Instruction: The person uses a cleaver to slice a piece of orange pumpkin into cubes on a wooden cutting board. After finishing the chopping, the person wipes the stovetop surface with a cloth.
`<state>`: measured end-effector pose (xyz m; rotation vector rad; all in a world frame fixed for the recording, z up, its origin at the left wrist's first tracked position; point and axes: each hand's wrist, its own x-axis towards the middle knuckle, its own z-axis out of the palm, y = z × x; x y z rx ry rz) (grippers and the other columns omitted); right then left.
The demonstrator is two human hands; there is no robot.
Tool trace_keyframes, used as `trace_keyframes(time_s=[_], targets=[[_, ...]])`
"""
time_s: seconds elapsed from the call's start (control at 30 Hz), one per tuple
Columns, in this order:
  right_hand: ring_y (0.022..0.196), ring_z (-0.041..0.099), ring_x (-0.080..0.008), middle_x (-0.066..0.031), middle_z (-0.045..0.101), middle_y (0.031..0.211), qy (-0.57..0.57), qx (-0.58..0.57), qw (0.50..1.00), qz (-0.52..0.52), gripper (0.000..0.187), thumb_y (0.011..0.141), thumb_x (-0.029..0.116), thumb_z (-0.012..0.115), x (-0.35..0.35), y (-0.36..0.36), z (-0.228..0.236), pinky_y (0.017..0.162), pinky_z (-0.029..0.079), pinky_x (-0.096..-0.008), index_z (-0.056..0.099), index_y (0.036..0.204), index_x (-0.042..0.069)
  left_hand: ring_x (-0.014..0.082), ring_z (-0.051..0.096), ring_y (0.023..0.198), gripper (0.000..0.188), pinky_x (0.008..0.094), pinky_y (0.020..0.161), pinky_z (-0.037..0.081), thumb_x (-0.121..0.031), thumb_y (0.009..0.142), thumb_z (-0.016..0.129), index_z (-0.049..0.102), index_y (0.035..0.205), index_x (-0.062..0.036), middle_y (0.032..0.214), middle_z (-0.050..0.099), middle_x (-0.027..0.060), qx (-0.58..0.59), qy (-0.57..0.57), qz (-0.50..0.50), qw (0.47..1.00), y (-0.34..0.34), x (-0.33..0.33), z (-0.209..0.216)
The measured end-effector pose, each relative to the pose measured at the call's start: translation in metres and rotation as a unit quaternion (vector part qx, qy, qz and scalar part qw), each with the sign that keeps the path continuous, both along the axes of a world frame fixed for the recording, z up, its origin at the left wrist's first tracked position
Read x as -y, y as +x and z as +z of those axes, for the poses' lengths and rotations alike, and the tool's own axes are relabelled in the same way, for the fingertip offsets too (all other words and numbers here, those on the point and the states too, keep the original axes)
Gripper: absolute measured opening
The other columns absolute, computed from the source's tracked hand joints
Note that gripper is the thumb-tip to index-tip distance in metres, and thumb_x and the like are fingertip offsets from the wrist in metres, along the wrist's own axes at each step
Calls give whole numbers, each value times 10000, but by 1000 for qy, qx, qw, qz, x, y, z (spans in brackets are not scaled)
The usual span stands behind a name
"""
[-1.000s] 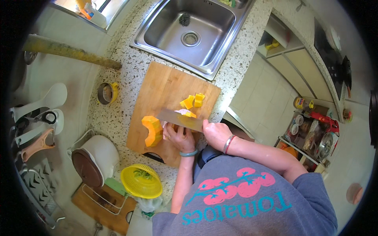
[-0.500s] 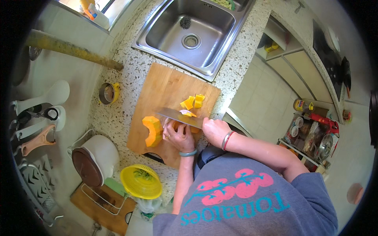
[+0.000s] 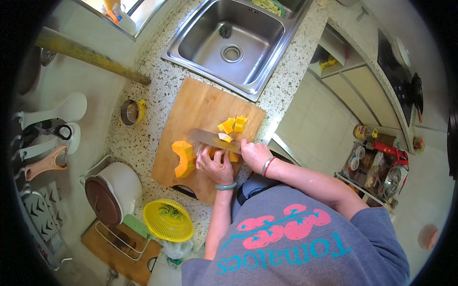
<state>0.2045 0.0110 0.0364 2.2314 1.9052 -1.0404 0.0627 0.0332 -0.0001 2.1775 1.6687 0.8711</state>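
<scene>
On a wooden cutting board [image 3: 191,102] my right hand [image 3: 256,156] is closed round the handle of a kitchen knife [image 3: 210,138]. Its broad blade points left across the board. My left hand [image 3: 215,166], with curled fingers, presses a piece of orange pumpkin [image 3: 234,157] right beside the blade; the fingers hide much of that piece. A small cut bit of pumpkin [image 3: 225,137] rests against the blade's far side. Beyond it lie several pumpkin chunks [image 3: 227,125]. A larger curved pumpkin wedge [image 3: 183,159] lies to the left of my left hand.
Past the board is a steel sink [image 3: 257,52] with a scouring pad [image 3: 225,30]. To the left stand a yellow-handled cup [image 3: 141,111] and a white pot with a brown lid [image 3: 102,202]. A yellow colander [image 3: 188,229] holding greens sits near my left forearm.
The knife and my right hand have shifted slightly left. The small pumpkin bit at the blade has tilted, and both hands keep their grip. The whole view has moved a little.
</scene>
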Motion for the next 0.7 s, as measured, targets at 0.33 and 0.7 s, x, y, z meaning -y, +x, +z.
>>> trace_keyframes(time_s=[0.33,0.7], targets=[[772,652,-406,-260,644,775,17,-126,991,-38,166,804,122,540,-16,49,-5,704,530,-488,649,874,18,298,468,1102,313,430,934,366,-231,710,765,664,994,-147,1172,520,85,-64,-67,-76,993,15,20,24],[758,654,-406,-253,645,750,24,-125,990,-61,153,796,104,542,18,36,-4,687,534,-482,620,868,-6,346,510,1052,230,431,891,432,-129,728,724,608,915,-65,1126,504,151,-31,-55,-119,991,7,22,23]])
